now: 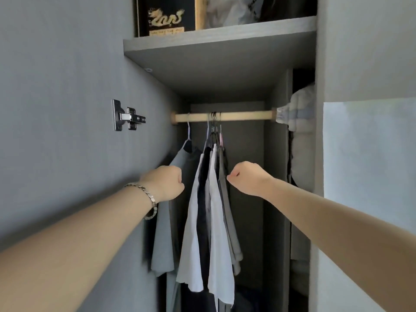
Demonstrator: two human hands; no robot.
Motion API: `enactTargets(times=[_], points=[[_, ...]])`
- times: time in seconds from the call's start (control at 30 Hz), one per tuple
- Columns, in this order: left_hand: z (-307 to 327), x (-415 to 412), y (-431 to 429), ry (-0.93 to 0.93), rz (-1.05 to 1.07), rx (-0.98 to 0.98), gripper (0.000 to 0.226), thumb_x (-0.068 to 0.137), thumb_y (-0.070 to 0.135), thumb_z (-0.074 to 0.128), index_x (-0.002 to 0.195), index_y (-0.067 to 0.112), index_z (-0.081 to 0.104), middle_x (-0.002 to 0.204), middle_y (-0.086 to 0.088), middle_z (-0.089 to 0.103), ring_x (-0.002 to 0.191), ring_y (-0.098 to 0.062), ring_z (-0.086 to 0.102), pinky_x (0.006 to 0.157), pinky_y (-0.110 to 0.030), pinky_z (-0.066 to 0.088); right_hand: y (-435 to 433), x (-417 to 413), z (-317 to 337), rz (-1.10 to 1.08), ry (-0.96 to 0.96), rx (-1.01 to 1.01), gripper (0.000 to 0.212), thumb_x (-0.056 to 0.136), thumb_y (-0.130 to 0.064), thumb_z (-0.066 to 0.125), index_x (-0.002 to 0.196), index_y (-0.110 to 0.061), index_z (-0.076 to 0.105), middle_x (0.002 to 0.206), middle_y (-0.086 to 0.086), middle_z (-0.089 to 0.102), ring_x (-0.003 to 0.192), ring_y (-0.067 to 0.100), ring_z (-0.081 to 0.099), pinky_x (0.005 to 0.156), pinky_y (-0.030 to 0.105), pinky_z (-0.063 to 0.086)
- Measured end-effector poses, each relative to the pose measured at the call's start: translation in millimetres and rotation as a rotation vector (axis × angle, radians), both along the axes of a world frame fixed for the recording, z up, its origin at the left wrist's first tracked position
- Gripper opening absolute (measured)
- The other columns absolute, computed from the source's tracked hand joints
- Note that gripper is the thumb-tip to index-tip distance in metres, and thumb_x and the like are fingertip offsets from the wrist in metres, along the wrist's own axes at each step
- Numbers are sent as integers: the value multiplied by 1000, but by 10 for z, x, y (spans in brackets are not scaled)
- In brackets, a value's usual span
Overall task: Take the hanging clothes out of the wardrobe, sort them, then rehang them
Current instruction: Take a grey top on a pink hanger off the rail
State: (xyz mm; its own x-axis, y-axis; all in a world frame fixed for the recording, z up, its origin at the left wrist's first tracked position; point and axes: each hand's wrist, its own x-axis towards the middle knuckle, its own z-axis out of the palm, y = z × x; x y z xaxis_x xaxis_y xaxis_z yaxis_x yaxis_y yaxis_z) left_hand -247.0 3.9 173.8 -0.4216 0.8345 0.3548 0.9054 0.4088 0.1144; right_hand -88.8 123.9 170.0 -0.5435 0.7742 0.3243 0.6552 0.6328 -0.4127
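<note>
Inside the open wardrobe a wooden rod [243, 115] carries several hangers [215, 127]. A grey shirt [162, 239] hangs alone at the left. A bunch of white, black and grey clothes [216, 221] hangs tight together near the middle. My left hand [166, 183], with a metal bracelet on the wrist, is a curled fist in front of the grey shirt, and nothing shows in it. My right hand [245, 176] is also curled, just right of the bunch, its fingertips at the edge of the outermost grey garment. No cloth shows inside either fist.
The open grey door [67, 86] with its metal hinge [128, 118] stands close on the left. A shelf [213, 55] above the rod holds a black box with a gold dragon [165, 18] and a bag. Folded bedding [299, 109] fills the compartment to the right.
</note>
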Motion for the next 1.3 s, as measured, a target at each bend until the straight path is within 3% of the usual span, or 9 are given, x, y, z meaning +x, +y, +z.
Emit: enactTargets(times=[0.17, 0.27, 0.4, 0.63, 0.87, 1.0, 1.07, 1.17, 1.3], points=[[297, -281, 372, 24, -56, 28, 22, 94, 24, 42, 108, 18, 59, 112, -1, 61, 101, -22, 57, 74, -28, 42, 499, -668, 331, -80, 128, -72, 29, 98, -27, 41, 81, -5, 49, 65, 3, 45, 67, 20, 48, 51, 25, 36], [454, -460, 613, 40, -84, 65, 23, 95, 24, 41, 110, 16, 57, 111, -1, 61, 100, -22, 58, 78, -30, 46, 750, -980, 471, -100, 192, -115, 12, 98, -15, 40, 98, -7, 48, 85, 11, 50, 90, 24, 46, 73, 27, 35], [532, -599, 916, 21, -130, 70, 24, 94, 23, 42, 111, 15, 57, 110, -3, 62, 99, -23, 59, 81, -32, 50, 1022, -1161, 481, -162, 324, -221, 35, 100, -12, 37, 129, 6, 45, 132, 20, 50, 116, 29, 51, 83, 29, 39], [581, -686, 1211, 5, -195, 56, 24, 93, 24, 44, 110, 14, 59, 112, -3, 61, 101, -25, 59, 88, -36, 51, 1258, -928, 638, -251, 445, -228, 38, 95, -8, 46, 131, 4, 43, 129, 21, 51, 118, 33, 51, 77, 26, 37], [698, -551, 1188, 3, -243, 88, 22, 94, 26, 46, 107, 15, 60, 108, -4, 62, 99, -24, 59, 86, -35, 51, 932, -545, 829, -230, 404, -161, 38, 94, -7, 45, 130, 5, 42, 100, 13, 49, 97, 22, 48, 61, 24, 39], [668, -297, 977, -24, -296, 111, 22, 93, 23, 46, 104, 12, 61, 103, -6, 65, 93, -24, 61, 85, -36, 52, 544, -288, 678, -229, 400, -172, 33, 94, -14, 49, 122, 2, 49, 95, 8, 49, 90, 17, 47, 65, 23, 38], [590, -112, 830, -54, -344, 105, 23, 93, 19, 45, 102, 8, 63, 97, -9, 67, 84, -23, 61, 77, -35, 51, 302, -118, 554, -246, 372, -176, 23, 96, -25, 47, 99, -5, 57, 85, 5, 49, 76, 16, 47, 63, 24, 37], [364, 201, 612, -64, -396, 58, 20, 91, 18, 46, 94, 8, 63, 94, -9, 65, 86, -24, 61, 71, -30, 46, -76, 187, 262, -332, 303, -172, 40, 98, -31, 39, 63, -12, 39, 63, 1, 39, 54, 13, 36, 47, 23, 27], [-135, 710, 272, -111, -454, -53, 19, 91, 19, 46, 96, 12, 62, 97, -7, 65, 89, -25, 62, 73, -30, 47, -650, 800, -271, -323, 129, -160, 42, 100, -30, 34, 61, -14, 39, 63, 0, 39, 54, 9, 35, 49, 19, 29]])
